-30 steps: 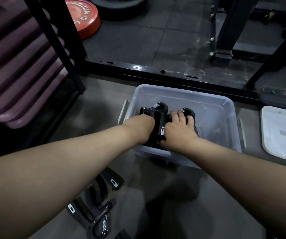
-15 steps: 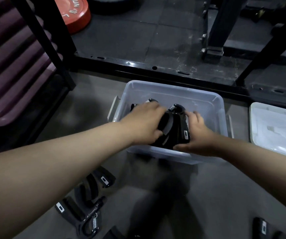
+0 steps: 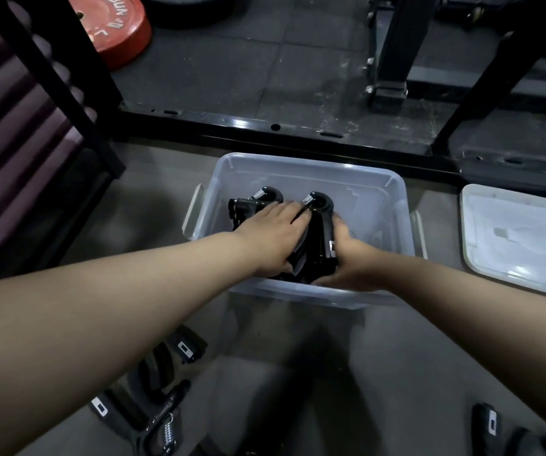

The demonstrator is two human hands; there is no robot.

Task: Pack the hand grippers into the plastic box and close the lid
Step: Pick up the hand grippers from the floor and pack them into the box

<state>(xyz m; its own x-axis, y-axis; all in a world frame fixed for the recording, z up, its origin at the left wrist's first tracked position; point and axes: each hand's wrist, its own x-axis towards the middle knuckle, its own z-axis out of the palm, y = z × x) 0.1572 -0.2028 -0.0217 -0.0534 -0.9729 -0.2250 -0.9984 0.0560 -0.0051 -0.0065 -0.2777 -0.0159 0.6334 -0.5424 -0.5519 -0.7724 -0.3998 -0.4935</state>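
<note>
A clear plastic box (image 3: pixel 377 189) sits open on the grey floor. Black hand grippers (image 3: pixel 319 225) with steel springs stand bunched inside it, toward its left half. My left hand (image 3: pixel 274 235) lies over the bunch from the left, fingers curled on it. From the right, my right hand (image 3: pixel 350 258) holds the same bunch, thumb along its near side. The white lid (image 3: pixel 521 235) lies flat on the floor to the right of the box. More hand grippers lie loose on the floor at lower left (image 3: pixel 153 409) and lower right (image 3: pixel 492 426).
A black steel frame rail (image 3: pixel 274 126) runs across just behind the box. A rack with purple rolled mats (image 3: pixel 11 133) stands at the left. A red weight plate (image 3: pixel 113 28) lies at the far left, a black rack foot (image 3: pixel 386 90) at the far right.
The bunch of grippers has been turned and pressed between both hands inside the box. My left hand moved over its top; my right hand shifted to its right side.
</note>
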